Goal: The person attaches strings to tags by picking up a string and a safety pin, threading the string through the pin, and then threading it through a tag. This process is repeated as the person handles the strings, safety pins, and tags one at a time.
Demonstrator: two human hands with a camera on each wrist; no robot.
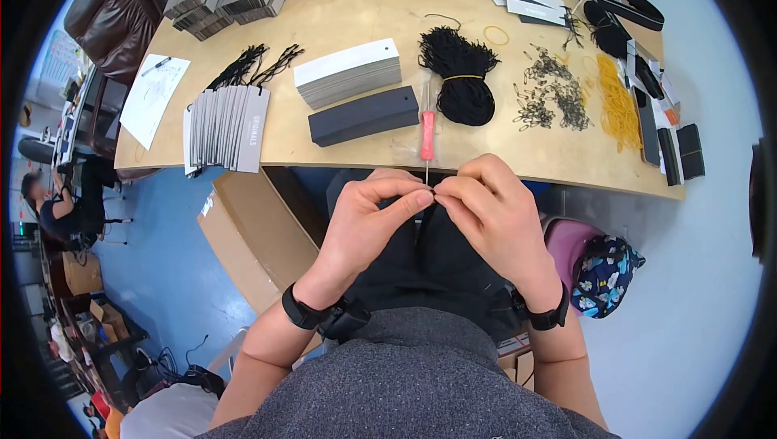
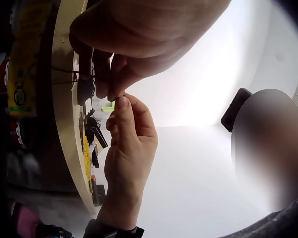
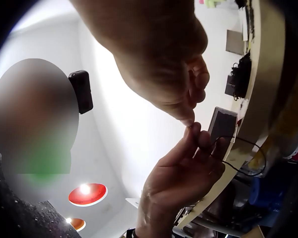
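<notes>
In the head view, my left hand [image 1: 364,220] and right hand [image 1: 498,208] meet at the fingertips just off the table's front edge. Thumbs and forefingers pinch a thin black cord [image 3: 262,153], whose loop hangs out past the left hand in the right wrist view. The pinched bit itself is mostly hidden by fingertips. Straight ahead of the hands lies an awl-like tool with a red handle [image 1: 427,135], its thin metal shaft pointing at them. Behind it rests a bundle of black cords [image 1: 465,103] bound by a yellow band.
Left of the tool sit a dark tag stack [image 1: 364,118], a white tag stack [image 1: 348,73] and strung grey tags [image 1: 227,127]. Metal pins [image 1: 554,91] and yellow rubber bands [image 1: 619,103] lie to the right. A cardboard box [image 1: 255,237] stands below the table's edge.
</notes>
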